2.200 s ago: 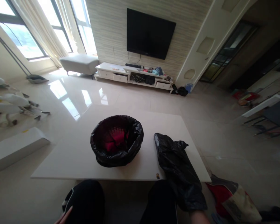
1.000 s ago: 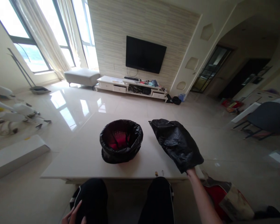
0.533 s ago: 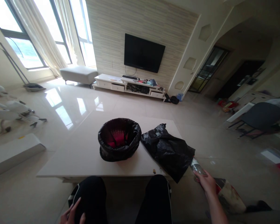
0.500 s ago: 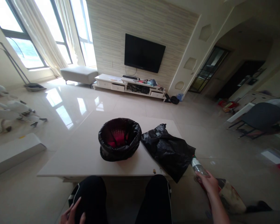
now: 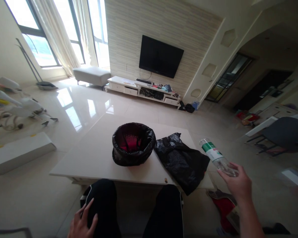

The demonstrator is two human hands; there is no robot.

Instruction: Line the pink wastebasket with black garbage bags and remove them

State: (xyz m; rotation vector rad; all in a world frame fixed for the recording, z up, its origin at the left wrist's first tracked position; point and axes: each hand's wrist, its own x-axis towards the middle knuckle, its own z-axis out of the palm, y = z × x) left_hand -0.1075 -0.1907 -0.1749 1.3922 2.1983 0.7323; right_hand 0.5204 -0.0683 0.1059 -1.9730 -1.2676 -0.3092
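My right hand [image 5: 238,183] is closed around one end of a clear plastic bottle [image 5: 215,154] with a green and white label. The bottle is tilted, raised beyond the right edge of the white table [image 5: 86,158]. A black plastic bag [image 5: 182,162] lies spread on the table's right side, a corner hanging over the front edge. Left of it stands a trash bin [image 5: 132,145], pink inside, lined with a black bag folded over its rim. With fingers spread, my left hand [image 5: 84,219] rests on my left knee and holds nothing.
A small brownish scrap [image 5: 166,180] lies near the table's front edge. Red and beige items [image 5: 224,208] sit on the floor at lower right. A long white box [image 5: 22,152] is on the floor at left. A dark chair [image 5: 283,134] stands at right.
My right hand has lifted the bottle up and to the right, from beside the black bag's corner. The view has shifted slightly; my left hand stays on my knee.
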